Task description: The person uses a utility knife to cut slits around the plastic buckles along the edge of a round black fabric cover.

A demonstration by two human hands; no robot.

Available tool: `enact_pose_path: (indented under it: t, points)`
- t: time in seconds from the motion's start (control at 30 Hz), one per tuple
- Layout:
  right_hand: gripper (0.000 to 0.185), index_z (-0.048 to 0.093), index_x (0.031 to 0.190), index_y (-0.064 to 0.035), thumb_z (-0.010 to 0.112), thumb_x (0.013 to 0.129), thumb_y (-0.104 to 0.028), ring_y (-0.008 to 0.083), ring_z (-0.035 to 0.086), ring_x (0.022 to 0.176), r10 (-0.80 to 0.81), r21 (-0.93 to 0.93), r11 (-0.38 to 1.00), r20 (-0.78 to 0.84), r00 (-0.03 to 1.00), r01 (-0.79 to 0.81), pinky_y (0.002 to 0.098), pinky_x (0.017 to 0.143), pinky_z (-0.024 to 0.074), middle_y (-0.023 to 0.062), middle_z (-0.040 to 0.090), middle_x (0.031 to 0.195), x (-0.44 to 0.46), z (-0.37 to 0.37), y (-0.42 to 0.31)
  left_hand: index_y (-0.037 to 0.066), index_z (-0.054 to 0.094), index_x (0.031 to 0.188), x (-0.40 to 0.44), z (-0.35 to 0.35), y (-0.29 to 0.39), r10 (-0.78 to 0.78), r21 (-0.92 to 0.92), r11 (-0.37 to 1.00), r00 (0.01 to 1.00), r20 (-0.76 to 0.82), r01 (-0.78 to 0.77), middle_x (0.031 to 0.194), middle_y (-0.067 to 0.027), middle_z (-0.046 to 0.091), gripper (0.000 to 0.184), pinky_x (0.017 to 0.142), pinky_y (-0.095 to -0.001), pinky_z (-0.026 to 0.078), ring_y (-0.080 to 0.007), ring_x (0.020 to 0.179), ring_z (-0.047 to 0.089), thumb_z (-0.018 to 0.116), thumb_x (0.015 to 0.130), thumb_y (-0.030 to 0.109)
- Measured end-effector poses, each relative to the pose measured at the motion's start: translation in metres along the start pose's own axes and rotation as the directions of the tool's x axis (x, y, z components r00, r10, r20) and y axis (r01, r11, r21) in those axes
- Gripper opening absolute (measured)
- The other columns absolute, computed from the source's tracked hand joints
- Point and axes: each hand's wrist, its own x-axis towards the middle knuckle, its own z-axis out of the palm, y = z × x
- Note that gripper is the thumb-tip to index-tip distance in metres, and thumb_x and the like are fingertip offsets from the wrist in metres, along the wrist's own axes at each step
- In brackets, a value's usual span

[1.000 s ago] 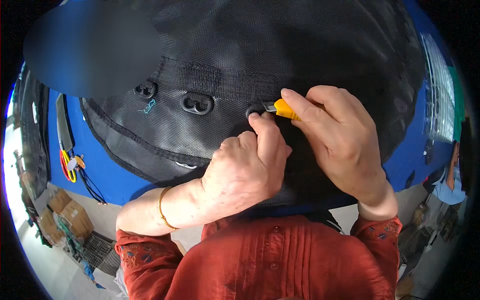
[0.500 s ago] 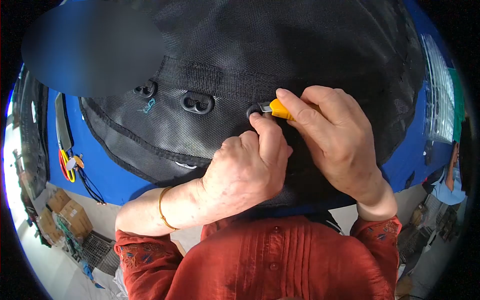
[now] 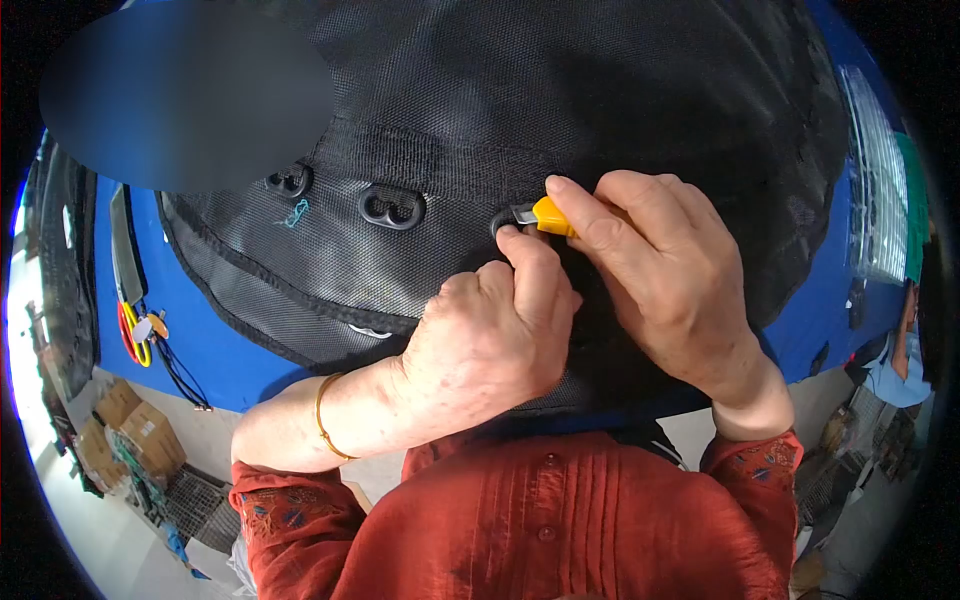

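A large black mesh fabric piece point(image 3: 600, 110) covers the blue table. In my right hand point(image 3: 665, 270) is a yellow utility knife point(image 3: 553, 217), its short blade out and pointing left. The blade tip touches, or lies just over, a black plastic grommet point(image 3: 501, 218) in the fabric. My left hand point(image 3: 495, 325) is curled, its index fingertip pressed at the lower edge of that grommet; what lies under its other fingers is hidden. Farther left, a double-holed black grommet point(image 3: 392, 207) and another black grommet point(image 3: 290, 180) sit in the fabric, near a teal thread scrap point(image 3: 298, 211).
Scissors point(image 3: 128, 290) with red and yellow handles lie on the blue table point(image 3: 225, 365) at the left. A clear plastic sheet point(image 3: 876, 180) rests at the right. Cardboard boxes point(image 3: 150, 435) stand on the floor. At the right edge, part of another person point(image 3: 900, 365) shows.
The knife and my right hand have shifted very slightly left, with the blade closer over the grommet. My left hand keeps almost the same place.
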Motion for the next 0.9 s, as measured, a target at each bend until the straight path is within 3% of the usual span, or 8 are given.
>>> enact_pose_path:
  t: [0.1,0.53,0.6,0.73,0.8,0.9]
  points:
    - [0.039,0.076,0.125,-0.0044,0.074,0.086,-0.012,0.0226,0.065,0.085,-0.06,-0.048,0.997,-0.034,0.998,0.058,0.0358,0.076,0.0549,0.0053,0.062,0.101,0.0001,0.0029,0.004,-0.016,0.068,0.12,0.0002,-0.0009,0.0017,-0.013,0.012,1.0,1.0,-0.001,0.013,0.113,-0.0278,0.067,0.047,0.052,-0.0283,0.052,-0.0153,0.067,0.061,0.07,0.102,0.027]
    - [0.04,0.076,0.126,-0.0045,0.073,0.087,-0.013,0.0223,0.064,0.085,-0.064,-0.047,0.997,-0.016,0.998,0.064,0.0356,0.076,0.055,0.0058,0.062,0.102,0.0007,0.0016,0.0042,-0.016,0.069,0.118,-0.0005,0.0009,-0.0005,0.006,-0.005,1.0,1.0,-0.012,-0.006,0.111,-0.0285,0.067,0.046,0.052,-0.0286,0.051,-0.0155,0.067,0.06,0.069,0.103,0.027]
    - [0.05,0.076,0.132,-0.0058,0.084,0.083,-0.003,0.025,0.066,0.085,-0.002,0.011,1.0,0.024,1.0,0.001,0.0373,0.075,0.0548,0.0078,0.065,0.103,0.0017,-0.0031,0.0009,-0.016,0.069,0.118,-0.0007,0.0006,-0.0004,0.005,-0.006,1.0,1.0,-0.012,-0.005,0.11,-0.0282,0.067,0.045,0.052,-0.0287,0.051,-0.0155,0.067,0.06,0.07,0.103,0.026]
    - [0.049,0.076,0.131,-0.006,0.084,0.083,-0.003,0.0251,0.066,0.085,0.001,0.023,1.0,0.031,1.0,-0.001,0.0375,0.075,0.0548,0.0079,0.065,0.103,0.0017,-0.0052,0.0025,-0.017,0.069,0.118,-0.0005,-0.0007,-0.0004,-0.007,-0.006,1.0,1.0,0.003,0.007,0.11,-0.028,0.067,0.046,0.052,-0.0287,0.052,-0.0156,0.067,0.06,0.07,0.102,0.026]
    - [0.041,0.076,0.126,-0.0046,0.073,0.085,-0.013,0.0242,0.066,0.089,-0.056,-0.002,0.998,0.009,0.998,0.056,0.0368,0.078,0.0556,0.0068,0.062,0.103,0.0001,-0.0017,0.0061,-0.017,0.068,0.119,-0.0008,0.0,-0.0003,0.009,0.001,1.0,1.0,0.003,-0.009,0.109,-0.0277,0.067,0.046,0.052,-0.0286,0.052,-0.0155,0.067,0.06,0.07,0.102,0.027]
    - [0.04,0.076,0.125,-0.0042,0.072,0.086,-0.014,0.0242,0.066,0.088,-0.063,-0.033,0.997,0.006,0.998,0.063,0.0368,0.078,0.0557,0.0065,0.062,0.103,0.0009,-0.0001,0.0043,-0.017,0.068,0.119,-0.0004,-0.0006,-0.0015,0.023,0.002,1.0,1.0,0.017,-0.023,0.109,-0.0279,0.067,0.046,0.051,-0.0284,0.051,-0.0151,0.067,0.06,0.07,0.102,0.026]
